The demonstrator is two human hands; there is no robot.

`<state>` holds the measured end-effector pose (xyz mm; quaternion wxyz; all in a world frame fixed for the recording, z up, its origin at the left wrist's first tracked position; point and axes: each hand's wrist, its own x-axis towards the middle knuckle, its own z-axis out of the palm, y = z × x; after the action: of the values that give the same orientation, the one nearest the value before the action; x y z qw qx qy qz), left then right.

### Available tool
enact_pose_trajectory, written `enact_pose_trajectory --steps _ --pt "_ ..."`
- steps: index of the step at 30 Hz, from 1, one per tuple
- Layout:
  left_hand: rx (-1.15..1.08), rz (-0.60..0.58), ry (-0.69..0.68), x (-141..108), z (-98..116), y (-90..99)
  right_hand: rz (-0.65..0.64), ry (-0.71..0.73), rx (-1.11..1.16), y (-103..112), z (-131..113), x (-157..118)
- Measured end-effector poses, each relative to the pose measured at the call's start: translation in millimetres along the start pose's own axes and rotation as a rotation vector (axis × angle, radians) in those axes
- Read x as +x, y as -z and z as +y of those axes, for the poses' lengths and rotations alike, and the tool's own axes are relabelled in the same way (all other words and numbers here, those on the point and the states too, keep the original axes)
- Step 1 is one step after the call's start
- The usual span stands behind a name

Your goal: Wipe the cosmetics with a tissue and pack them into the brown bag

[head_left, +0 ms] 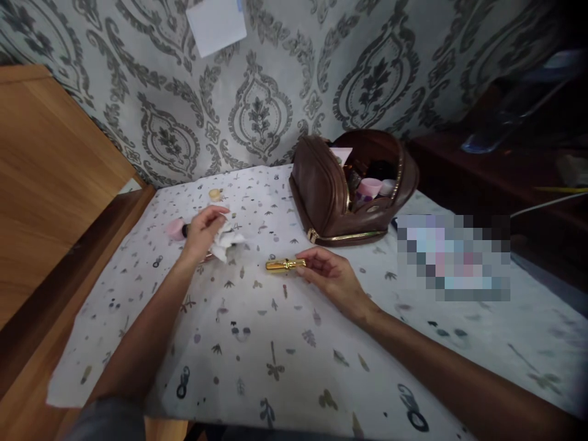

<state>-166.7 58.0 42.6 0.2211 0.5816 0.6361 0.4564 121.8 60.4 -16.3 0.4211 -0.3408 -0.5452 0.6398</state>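
Observation:
A shiny gold lipstick tube [285, 264] lies level between the thumb and fingers of my right hand [331, 277], just over the patterned cloth. Farther left, my left hand [205, 231] pinches a crumpled white tissue [225, 242]. Something thin and pinkish shows beneath that tissue, mostly covered. Beside the left wrist is a pink item with a black neck [175, 229], partly hidden by the hand. A small round yellowish piece [215, 195] rests beyond the left hand.
A brown cosmetic bag [321, 190] stands unzipped at the back, with several cosmetics inside. Right of it a blurred-out flat object [452, 257] lies on the white printed tablecloth [275, 331]. A wooden panel [59, 165] borders the left side; a patterned wall [257, 79] rises behind.

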Motion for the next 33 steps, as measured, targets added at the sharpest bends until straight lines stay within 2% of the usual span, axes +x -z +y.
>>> enact_pose_trajectory --steps 2,4,6,7,10,13,16,21,24,27,29,31,33 --pt "0.058 -0.014 0.029 8.9 2.8 15.2 0.002 -0.007 -0.003 0.4 -1.2 0.5" --pt "0.279 -0.184 0.011 13.2 7.3 25.6 0.003 -0.010 -0.001 0.8 -1.7 1.2" --pt "0.562 -0.370 -0.034 13.4 10.9 28.8 0.004 -0.006 -0.002 1.1 -1.2 1.8" --pt "0.694 -0.421 -0.057 12.6 11.9 27.9 0.007 -0.005 -0.003 1.2 -0.8 2.0" --pt "0.975 -0.462 -0.132 10.6 12.8 19.8 0.012 -0.011 -0.001 1.5 0.0 2.2" --pt "1.103 -0.496 -0.161 12.2 16.2 12.7 0.002 -0.022 0.011 1.5 -0.7 1.8" --pt "1.027 -0.505 -0.118 14.3 23.9 10.2 -0.005 -0.033 0.017 1.4 -1.3 1.4" --pt "0.669 -0.479 -0.074 6.8 26.6 10.3 -0.014 -0.018 0.014 1.2 0.1 1.0" --pt "0.656 -0.444 -0.002 -4.3 20.1 12.8 -0.024 -0.010 0.025 0.9 1.8 0.7" --pt "0.631 -0.292 0.031 -16.9 18.3 14.8 -0.018 0.007 0.032 0.3 3.3 0.2" --pt "0.552 -0.159 -0.002 -25.0 23.2 10.8 -0.012 0.021 0.032 -0.1 3.9 -0.3" --pt "0.423 -0.082 -0.068 -33.1 32.6 -0.8 -0.014 0.030 0.033 -0.6 4.0 -1.0" --pt "0.294 -0.069 -0.122 -41.9 43.6 -20.5 -0.021 0.037 0.031 -1.3 3.6 -1.6"
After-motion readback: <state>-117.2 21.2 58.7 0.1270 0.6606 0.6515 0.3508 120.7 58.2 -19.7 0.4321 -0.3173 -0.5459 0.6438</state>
